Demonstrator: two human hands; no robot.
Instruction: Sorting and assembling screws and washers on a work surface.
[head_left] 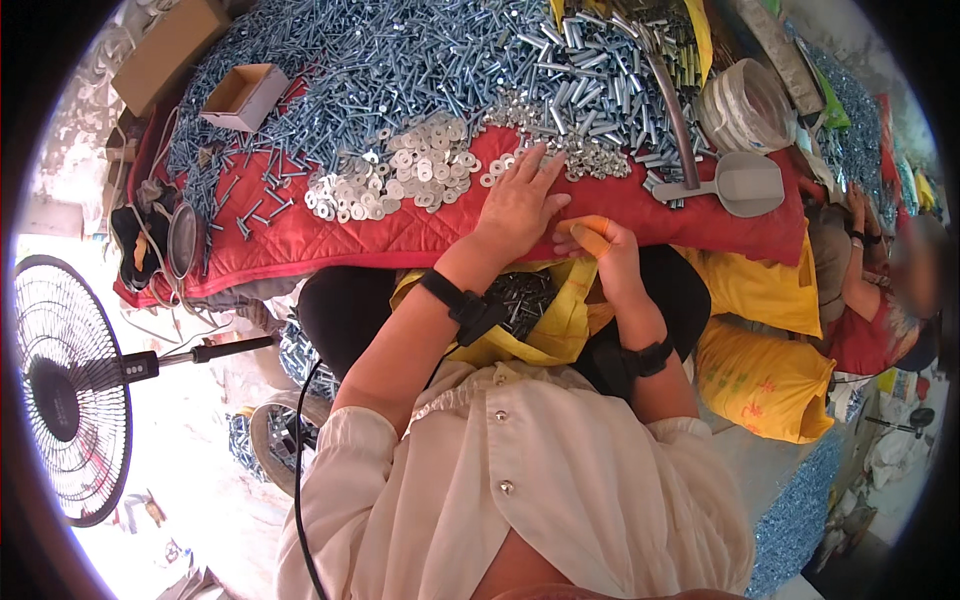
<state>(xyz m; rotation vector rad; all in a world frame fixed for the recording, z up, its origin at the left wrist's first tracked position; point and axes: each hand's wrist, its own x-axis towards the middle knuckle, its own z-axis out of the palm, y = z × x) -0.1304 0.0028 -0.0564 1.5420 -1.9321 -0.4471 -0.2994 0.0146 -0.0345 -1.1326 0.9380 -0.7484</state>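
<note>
Silver washers and small nuts lie heaped on a red quilted cloth, the left hand palm down at their near edge, fingers extended. Just beside it, the right hand is curled, its contents hard to tell, near an open yellow bag of dark metal pieces.

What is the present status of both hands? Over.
Left hand open beside flat washers. Right hand curled beside nearest yellow bag, grip unclear. Grey scoop lies apart, to the right.
</note>
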